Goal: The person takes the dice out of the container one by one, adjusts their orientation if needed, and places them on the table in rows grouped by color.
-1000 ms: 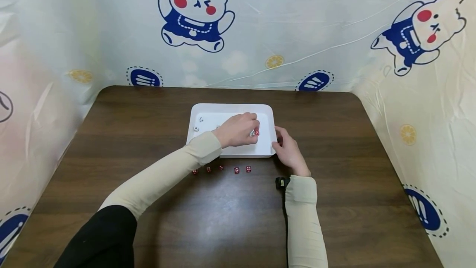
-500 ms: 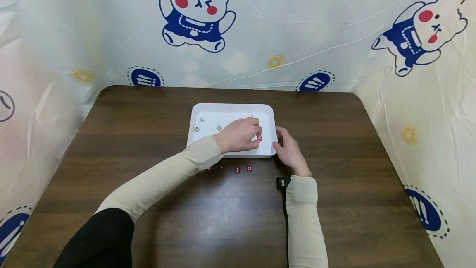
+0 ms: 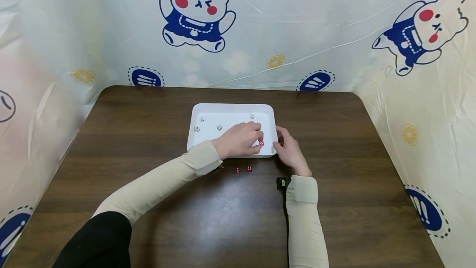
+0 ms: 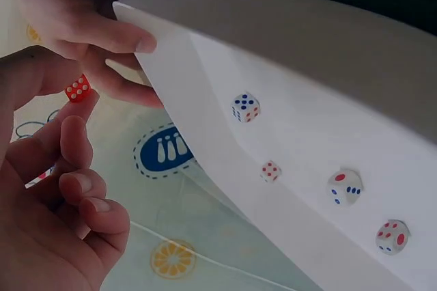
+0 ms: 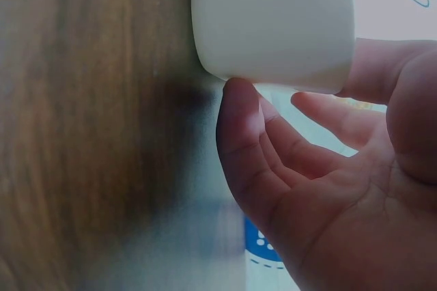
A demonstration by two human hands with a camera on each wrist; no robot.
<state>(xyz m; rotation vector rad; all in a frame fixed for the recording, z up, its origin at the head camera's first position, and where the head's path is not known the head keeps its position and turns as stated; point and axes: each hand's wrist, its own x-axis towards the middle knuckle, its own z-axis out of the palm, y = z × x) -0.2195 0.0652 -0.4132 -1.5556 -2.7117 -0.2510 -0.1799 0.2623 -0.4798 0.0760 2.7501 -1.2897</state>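
Observation:
My left hand (image 3: pixel 239 139) hovers over the right half of a white tray (image 3: pixel 232 106), pinching a red die (image 3: pixel 261 143) between thumb and forefinger. In the left wrist view the red die (image 4: pixel 78 89) shows white pips, and the other fingers curl in below it. A small white patch with blue and red marks (image 4: pixel 39 176) shows between those fingers. My right hand (image 3: pixel 290 152) grips the tray's right end, thumb over the rim and fingers along the outer wall (image 5: pixel 273 24). Several white dice (image 3: pixel 219 128) are spread inside the tray, one at the back right (image 3: pixel 252 116).
On the brown wooden table (image 3: pixel 223 218), a row of red dice (image 3: pixel 238 170) lies in front of the tray, its left part covered by the left forearm. A black strap device (image 3: pixel 283 183) sits on the right wrist. A printed curtain (image 3: pixel 253 32) surrounds the table.
My left hand has moved slightly toward the tray's front right with the red die. The back-right white die has come into view, while the forearm now hides more red dice. My right hand stays put.

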